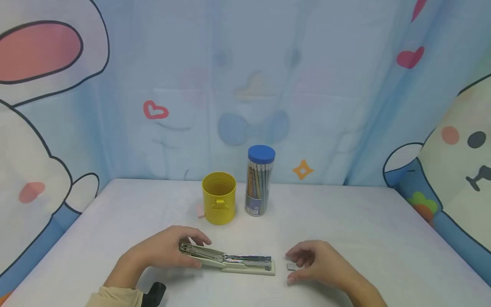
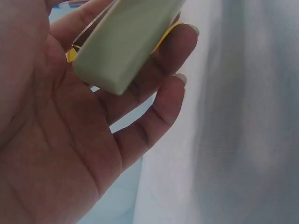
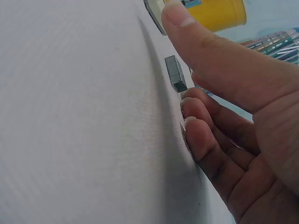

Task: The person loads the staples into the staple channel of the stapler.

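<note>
A pale green stapler [image 1: 248,270] lies on the white table, its top folded back to the left and its metal staple channel exposed. My left hand [image 1: 163,249] grips the raised left end between thumb and fingers; the left wrist view shows the stapler's smooth green end [image 2: 124,46] against the curled fingers. Right of the stapler sits a short strip of staples [image 3: 175,73] on the cloth. Around it hovers my right hand [image 1: 326,263], thumb and fingers bent and apart on either side. In the right wrist view no finger pinches the strip.
Behind the stapler stand a yellow cup [image 1: 219,209] and a clear jar of pencils [image 1: 259,183] with a blue lid. A small pink piece [image 1: 200,211] lies beside the cup. A patterned blue curtain [image 1: 184,140] hangs along the table's back edge.
</note>
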`<state>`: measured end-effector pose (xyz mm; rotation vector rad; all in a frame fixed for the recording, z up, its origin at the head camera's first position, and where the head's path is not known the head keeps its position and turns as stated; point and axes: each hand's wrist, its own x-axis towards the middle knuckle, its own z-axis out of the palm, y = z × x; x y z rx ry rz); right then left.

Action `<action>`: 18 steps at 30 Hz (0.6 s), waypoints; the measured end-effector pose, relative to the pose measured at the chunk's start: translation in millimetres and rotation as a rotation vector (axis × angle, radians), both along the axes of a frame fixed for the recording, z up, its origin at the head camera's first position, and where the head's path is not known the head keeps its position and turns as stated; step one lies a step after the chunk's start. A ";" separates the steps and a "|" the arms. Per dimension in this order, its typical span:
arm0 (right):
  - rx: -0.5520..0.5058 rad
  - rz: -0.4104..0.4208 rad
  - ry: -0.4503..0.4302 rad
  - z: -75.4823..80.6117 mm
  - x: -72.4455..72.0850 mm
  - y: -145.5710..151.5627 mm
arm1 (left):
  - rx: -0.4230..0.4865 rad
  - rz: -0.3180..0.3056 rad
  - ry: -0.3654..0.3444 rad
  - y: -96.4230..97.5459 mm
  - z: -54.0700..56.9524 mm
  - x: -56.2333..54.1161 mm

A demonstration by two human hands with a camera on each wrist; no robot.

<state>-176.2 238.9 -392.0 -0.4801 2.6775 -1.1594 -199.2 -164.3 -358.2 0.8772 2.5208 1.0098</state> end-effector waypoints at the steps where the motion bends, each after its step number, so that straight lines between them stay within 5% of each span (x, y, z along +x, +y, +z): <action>1: -0.004 -0.001 -0.004 -0.6 -0.1 0.2 | -0.001 0.001 -0.001 -0.5 -0.3 0.0; 18: 0.003 -0.015 -0.043 -1.1 -0.3 1.9 | 0.013 0.007 -0.032 0.2 -3.5 -1.2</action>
